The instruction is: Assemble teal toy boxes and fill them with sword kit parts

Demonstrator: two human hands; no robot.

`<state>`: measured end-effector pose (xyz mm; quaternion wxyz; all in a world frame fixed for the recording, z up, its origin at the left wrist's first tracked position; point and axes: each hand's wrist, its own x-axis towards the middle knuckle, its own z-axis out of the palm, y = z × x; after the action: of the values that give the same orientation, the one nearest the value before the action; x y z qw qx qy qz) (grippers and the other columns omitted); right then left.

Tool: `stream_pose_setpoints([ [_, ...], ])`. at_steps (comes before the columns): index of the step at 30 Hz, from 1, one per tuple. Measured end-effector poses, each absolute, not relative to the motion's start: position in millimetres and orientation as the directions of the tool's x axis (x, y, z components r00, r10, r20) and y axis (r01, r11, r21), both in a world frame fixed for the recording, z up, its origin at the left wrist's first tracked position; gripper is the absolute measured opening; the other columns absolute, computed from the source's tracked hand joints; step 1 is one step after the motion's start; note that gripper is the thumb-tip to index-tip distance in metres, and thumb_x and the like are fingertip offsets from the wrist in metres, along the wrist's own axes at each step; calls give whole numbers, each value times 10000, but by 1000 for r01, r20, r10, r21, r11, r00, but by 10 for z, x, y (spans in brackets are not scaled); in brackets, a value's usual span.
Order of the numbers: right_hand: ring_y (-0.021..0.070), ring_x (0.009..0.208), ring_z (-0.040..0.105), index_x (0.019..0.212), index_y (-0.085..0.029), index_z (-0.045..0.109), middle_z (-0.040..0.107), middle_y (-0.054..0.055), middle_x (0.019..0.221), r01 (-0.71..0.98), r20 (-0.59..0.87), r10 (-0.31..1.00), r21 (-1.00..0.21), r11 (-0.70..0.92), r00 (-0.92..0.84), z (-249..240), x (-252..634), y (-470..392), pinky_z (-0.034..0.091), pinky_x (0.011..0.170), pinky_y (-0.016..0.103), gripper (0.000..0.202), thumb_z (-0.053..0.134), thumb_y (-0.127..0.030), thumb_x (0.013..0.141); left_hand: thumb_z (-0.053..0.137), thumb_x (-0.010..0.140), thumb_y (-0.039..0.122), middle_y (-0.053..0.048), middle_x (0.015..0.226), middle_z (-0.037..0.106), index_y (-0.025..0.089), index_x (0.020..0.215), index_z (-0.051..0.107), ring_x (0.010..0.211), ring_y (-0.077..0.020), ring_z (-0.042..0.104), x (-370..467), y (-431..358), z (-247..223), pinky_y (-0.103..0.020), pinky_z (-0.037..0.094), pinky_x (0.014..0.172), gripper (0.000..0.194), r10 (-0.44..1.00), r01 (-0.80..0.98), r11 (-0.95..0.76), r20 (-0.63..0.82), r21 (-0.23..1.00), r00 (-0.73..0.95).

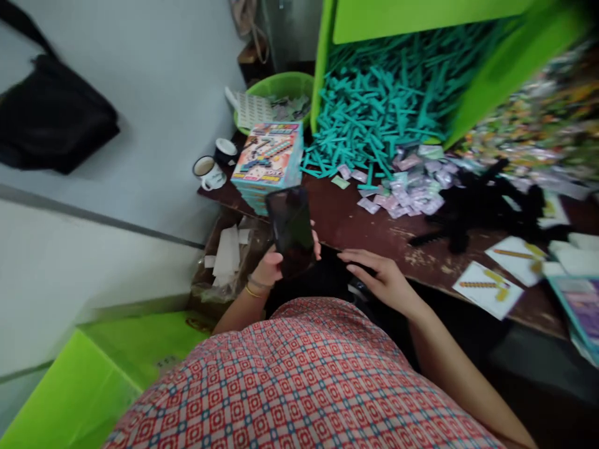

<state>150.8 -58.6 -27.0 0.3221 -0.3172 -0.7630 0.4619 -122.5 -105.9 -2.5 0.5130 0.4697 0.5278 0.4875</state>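
A dark smartphone (292, 227) is upright in my left hand (267, 267), with the thumb along its near left edge and fingertips round its right side. Its screen is dark. My right hand (381, 277) hovers at the table's front edge, fingers apart and stretched toward the phone, holding nothing. Just beyond the phone stands a stack of printed boxes (266, 156). Small sealed packets (412, 184) lie in a heap on the table beyond my right hand.
On the brown table (337, 215) are teal T-shaped pieces (369, 112) spilling from a green bin (322, 62), black pieces (486, 206) and printed cards (489, 290). A mug (209, 173), tape roll (226, 149) and green basket (285, 81) stand at the left. A green box (93, 368) sits below.
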Motion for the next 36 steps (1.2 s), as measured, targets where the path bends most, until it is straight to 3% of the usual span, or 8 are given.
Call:
stream_pose_setpoints([
  [3, 233, 1177, 747, 1228, -271, 791, 790, 80, 1240, 226, 227, 872, -909, 349, -433, -234, 1697, -619, 602, 1059, 416, 294, 609, -410, 1043, 453, 780, 830, -210, 1147, 730, 146, 1343, 667, 1066, -389, 724, -673, -953, -78, -579, 593, 908, 911, 916, -237, 313, -227, 920, 330],
  [6, 241, 1154, 752, 1190, -259, 801, 797, 85, 1214, 315, 186, 960, -916, 246, -209, -367, 2106, -750, 593, 1066, 439, 320, 612, -464, 1033, 461, 826, 729, -216, 1236, 713, 146, 1338, 649, 1099, -390, 707, -341, -877, -141, -571, 579, 913, 798, 748, -352, 596, -340, 722, 570],
  [14, 258, 1098, 759, 1157, -234, 802, 807, 92, 1147, 382, 10, 992, -923, -38, 124, -769, 2882, -1353, 571, 1073, 495, 403, 650, -561, 979, 487, 830, 745, -201, 1247, 683, 175, 1172, 691, 1111, -327, 655, -22, -744, -261, -454, 560, 823, 696, 695, -383, 674, -367, 632, 619],
  [20, 242, 1102, 757, 1158, -236, 800, 806, 87, 1161, 348, 61, 997, -936, 42, 43, -716, 2632, -1229, 583, 1062, 464, 370, 632, -526, 1002, 495, 822, 786, -200, 1237, 688, 175, 1167, 717, 1137, -345, 648, 0, -791, -254, -480, 565, 845, 736, 758, -388, 608, -360, 693, 543],
  [25, 252, 1196, 724, 1213, -274, 785, 782, 77, 1229, 371, 225, 969, -895, 248, -105, -392, 2265, -938, 574, 1095, 475, 332, 580, -474, 1045, 465, 730, 1010, -206, 1317, 680, 183, 1237, 704, 1174, -369, 659, -60, -837, -214, -491, 581, 876, 999, 738, -355, 614, -352, 705, 576],
  [28, 278, 1335, 640, 1368, -307, 713, 692, 91, 1401, 425, 356, 926, -825, 373, -123, -156, 2087, -770, 547, 1137, 503, 387, 526, -464, 1068, 325, 639, 1111, -220, 1304, 694, 172, 1251, 706, 1155, -377, 670, -48, -865, -192, -484, 590, 851, 1184, 733, -371, 628, -359, 684, 578],
  [32, 334, 1485, 482, 1528, -343, 581, 512, 91, 1596, 518, 462, 856, -685, 512, -234, -2, 1961, -570, 443, 1219, 583, 506, 498, -530, 1065, 210, 663, 1102, -213, 1220, 724, 169, 1279, 695, 1055, -351, 701, -42, -902, -210, -462, 590, 797, 1218, 726, -404, 649, -365, 645, 583],
  [36, 387, 1565, 332, 1465, -418, 627, 464, 29, 1638, 594, 471, 819, -572, 566, -327, -32, 1938, -555, 263, 1285, 680, 488, 576, -597, 1013, 168, 676, 1093, -207, 1106, 744, 160, 1336, 657, 993, -364, 721, -82, -901, -278, -492, 590, 789, 1243, 694, -381, 680, -382, 627, 610],
])
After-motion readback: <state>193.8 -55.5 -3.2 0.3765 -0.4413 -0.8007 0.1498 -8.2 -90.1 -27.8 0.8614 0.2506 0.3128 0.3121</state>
